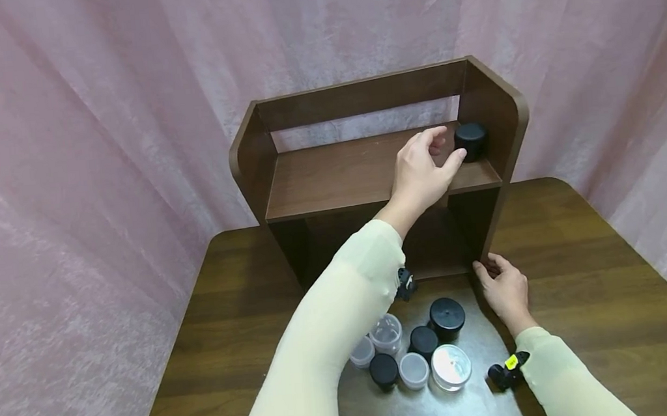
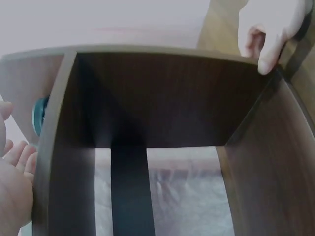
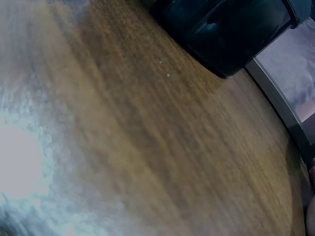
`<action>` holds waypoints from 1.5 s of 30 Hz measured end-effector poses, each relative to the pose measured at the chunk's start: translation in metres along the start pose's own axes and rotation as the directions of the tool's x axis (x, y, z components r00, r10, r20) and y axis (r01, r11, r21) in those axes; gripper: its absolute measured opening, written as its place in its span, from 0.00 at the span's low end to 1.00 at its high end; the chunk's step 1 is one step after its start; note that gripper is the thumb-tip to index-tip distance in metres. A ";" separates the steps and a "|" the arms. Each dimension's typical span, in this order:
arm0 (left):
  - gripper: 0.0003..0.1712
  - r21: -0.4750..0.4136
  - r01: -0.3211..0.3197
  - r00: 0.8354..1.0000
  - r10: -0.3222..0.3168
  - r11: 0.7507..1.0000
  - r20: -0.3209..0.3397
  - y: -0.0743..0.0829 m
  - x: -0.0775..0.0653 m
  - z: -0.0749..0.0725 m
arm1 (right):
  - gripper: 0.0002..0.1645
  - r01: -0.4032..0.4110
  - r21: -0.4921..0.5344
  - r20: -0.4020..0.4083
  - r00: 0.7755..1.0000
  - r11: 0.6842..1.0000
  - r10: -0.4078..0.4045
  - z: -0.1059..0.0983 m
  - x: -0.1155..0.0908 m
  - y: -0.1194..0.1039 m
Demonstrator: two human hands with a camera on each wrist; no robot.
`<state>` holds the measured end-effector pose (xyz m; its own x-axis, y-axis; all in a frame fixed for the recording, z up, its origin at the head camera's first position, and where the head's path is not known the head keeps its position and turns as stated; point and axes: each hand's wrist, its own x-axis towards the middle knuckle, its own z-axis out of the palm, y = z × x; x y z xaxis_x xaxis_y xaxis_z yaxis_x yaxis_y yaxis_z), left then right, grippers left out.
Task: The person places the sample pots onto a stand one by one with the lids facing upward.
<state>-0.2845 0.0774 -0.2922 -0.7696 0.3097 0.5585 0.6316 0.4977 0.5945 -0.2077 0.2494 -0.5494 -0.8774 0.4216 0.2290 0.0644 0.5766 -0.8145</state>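
Observation:
On the upper board of a brown wooden shelf (image 1: 354,170), a black lidded jar (image 1: 471,141) stands near the right side panel. My left hand (image 1: 421,168) is just left of this jar, fingers loosely bent and spread from the thumb, whose tip is close to the jar. In the left wrist view a gap shows between the fingers and the jar (image 2: 38,115). My right hand (image 1: 504,289) is at the shelf's lower right front corner. Its thumb (image 2: 267,61) touches the panel's edge there, with the other fingers bent beside it.
Several jars stand on the table in front of the shelf, among them a large black jar (image 1: 446,316), a small black jar (image 1: 384,370) and a clear jar (image 1: 451,366). The lower compartment (image 1: 430,246) opens toward me. A pink curtain (image 1: 129,152) hangs behind the wooden table (image 1: 203,349).

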 end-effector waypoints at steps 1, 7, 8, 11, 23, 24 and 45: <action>0.25 -0.016 -0.022 1.000 0.022 1.000 0.006 0.000 -0.004 -0.002 | 0.29 -0.003 -0.004 0.008 1.000 1.000 0.003 0.001 -0.001 0.001; 0.17 -0.149 -0.176 0.977 0.191 0.973 0.095 0.002 -0.040 -0.012 | 0.29 -0.007 -0.009 0.026 1.000 1.000 0.007 0.003 -0.003 0.004; 0.16 -0.169 -0.200 0.968 0.221 0.965 0.116 0.003 -0.047 -0.013 | 0.29 -0.002 -0.007 0.020 1.000 1.000 0.002 0.002 -0.003 0.004; 0.12 -0.214 -0.243 0.939 0.285 0.946 0.193 0.004 -0.066 -0.016 | 0.28 0.017 -0.008 -0.006 1.000 1.000 -0.017 0.002 -0.002 0.006; 0.10 -0.235 -0.182 0.833 0.277 0.955 0.480 -0.035 -0.140 -0.040 | 0.28 0.029 -0.013 -0.028 0.999 0.999 -0.030 0.005 -0.006 0.009; 0.10 -0.241 -0.143 0.837 0.247 0.960 0.488 -0.041 -0.146 -0.043 | 0.28 0.033 -0.010 -0.028 0.999 0.999 -0.034 0.005 -0.006 0.009; 0.25 -0.030 0.044 0.863 -0.023 0.999 0.504 -0.122 -0.245 -0.058 | 0.26 0.044 -0.011 -0.048 0.998 0.999 -0.045 0.005 -0.007 0.007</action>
<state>-0.1671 -0.1063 -0.4680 -0.7262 0.6643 0.1771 0.5998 0.4864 0.6353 -0.2038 0.2468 -0.5594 -0.8554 0.4287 0.2906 0.0307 0.6021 -0.7978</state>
